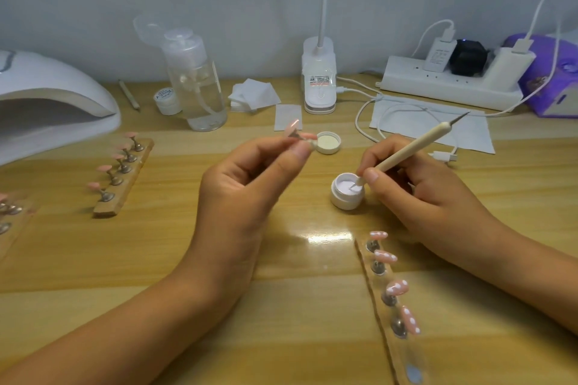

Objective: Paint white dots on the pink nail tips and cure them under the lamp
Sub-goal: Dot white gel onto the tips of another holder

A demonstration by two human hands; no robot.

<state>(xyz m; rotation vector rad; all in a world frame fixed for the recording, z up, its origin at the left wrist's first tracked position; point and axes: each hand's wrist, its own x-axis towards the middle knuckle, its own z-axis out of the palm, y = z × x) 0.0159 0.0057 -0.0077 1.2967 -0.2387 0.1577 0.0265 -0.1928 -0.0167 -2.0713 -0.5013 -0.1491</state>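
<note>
The left hand [247, 184] was raised over the middle of the worktop [187, 247], thumb and forefinger pinching a small metal stand that carried a pink tip [292, 126]; whether that tip had any dots could not be told. The right hand [416, 187] gripped a pale pen [416, 147] like a pencil, its lower point dipped into the white gel of an open pot [347, 194] that stood between the two hands. The pot's lid [328, 142] lay upside down just beyond the left fingertips. Near right, a holder [406, 356] carried four pink tips with white dots [397, 287], with one bare spot at its near end. On the left, a wooden holder [108, 209] carried five plain pink tips [104, 168]. The white curing lamp [47, 103] sat far left, its opening facing right. Along the far edge stood a clear pump bottle [197, 81], a small jar [167, 100], some wipes [253, 94], a desk light's base [319, 78] and a power strip [450, 81].
</note>
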